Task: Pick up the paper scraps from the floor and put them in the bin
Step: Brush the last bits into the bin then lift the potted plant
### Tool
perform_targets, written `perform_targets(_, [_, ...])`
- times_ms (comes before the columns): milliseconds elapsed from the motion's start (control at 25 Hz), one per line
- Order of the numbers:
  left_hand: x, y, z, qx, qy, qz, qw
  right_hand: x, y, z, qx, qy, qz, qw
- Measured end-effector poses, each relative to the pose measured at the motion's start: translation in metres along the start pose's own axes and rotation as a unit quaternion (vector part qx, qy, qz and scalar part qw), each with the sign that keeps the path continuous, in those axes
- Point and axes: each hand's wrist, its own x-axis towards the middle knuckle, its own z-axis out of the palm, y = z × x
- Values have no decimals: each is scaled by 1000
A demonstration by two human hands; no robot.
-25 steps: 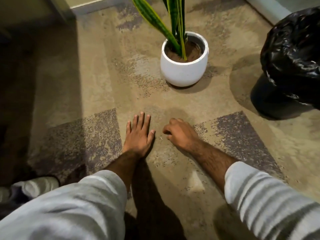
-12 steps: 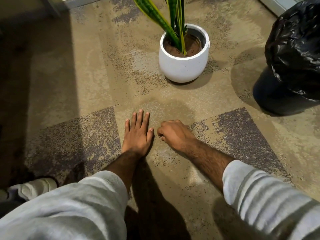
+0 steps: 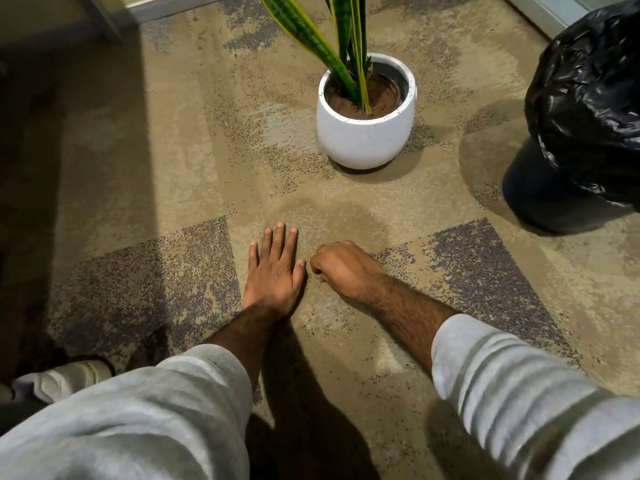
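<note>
The right hand [image 3: 346,271] has slid left toward the flat, spread left hand [image 3: 275,268], fingers [image 3: 317,263] curled, perhaps pinching scraps; bin [image 3: 581,133] far right.

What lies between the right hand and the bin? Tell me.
Head view: only bare patterned carpet lies between the right hand and the black-bagged bin; no paper scraps show there.
</note>
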Motion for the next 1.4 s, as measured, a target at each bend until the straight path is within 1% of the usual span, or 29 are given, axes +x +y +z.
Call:
perform_targets(200, [1,0,0,0,-2,1,1000,2,-2,-5,-25,-8,-38,999])
perform_targets(320, [0,0,-1,-6,-1,4,1000,5,-3,-3,-33,-17,-31,999])
perform_targets(480, [0,0,-1,-5,-1,3,1000,6,-4,-3,-28,-4,-22,999])
perform_targets(560, [-1,0,0,-5,-1,2,1000,5,-5,0,-22,-3,-5,1000])
perform_targets(680, [0,0,-2,-7,-7,4,1000,4,-3,3,44,4,50,998])
perform_targets(800, [2,2,-3,-14,-30,-8,999,-1,3,5,103,18,95,990])
perform_targets(920, [10,11,-6,-40,-61,-24,997,-4,3,8,118,13,118,986])
perform_targets(1000, [17,22,-13,-56,-70,-7,996,-3,4,7,137,30,156,978])
perform_targets(1120, [26,43,-29,-77,-76,41,993,-1,14,-8,164,53,207,963])
perform_targets(1200, [36,65,-43,-99,-55,74,991,-5,28,-32,170,94,231,953])
perform_targets(1280, [49,97,-63,-170,-22,105,980,-14,46,-69,164,143,249,944])
perform_targets(1400, [68,167,-106,-300,9,173,938,-43,79,-136,159,217,257,928])
